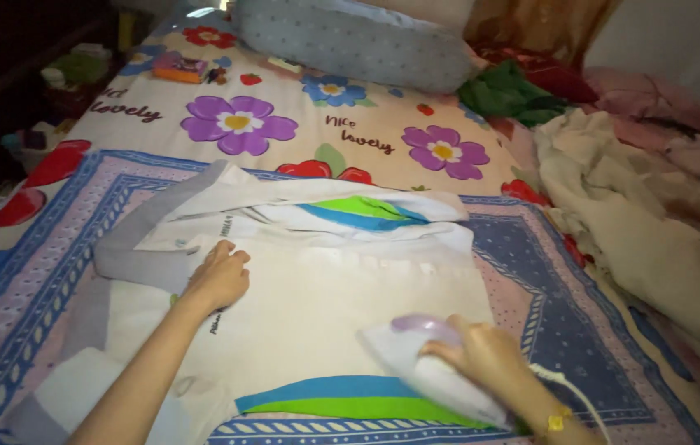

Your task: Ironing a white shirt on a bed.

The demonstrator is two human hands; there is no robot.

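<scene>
A white garment (309,297) with grey sleeves and blue and green stripes lies spread flat on a patterned blue and pink cloth (548,313) on a bed. My left hand (218,276) rests on the garment near its grey sleeve, fingers curled, pressing the fabric down. My right hand (486,354) grips the handle of a white and lilac clothes iron (424,363), which sits on the lower right part of the garment. A white cord (572,391) trails from the iron past my wrist.
A flowered bedsheet (284,124) covers the bed behind. A grey dotted pillow (358,41) lies at the head. Crumpled clothes (646,214), beige, green and pink, pile up on the right. A small colourful box (179,67) sits at the far left.
</scene>
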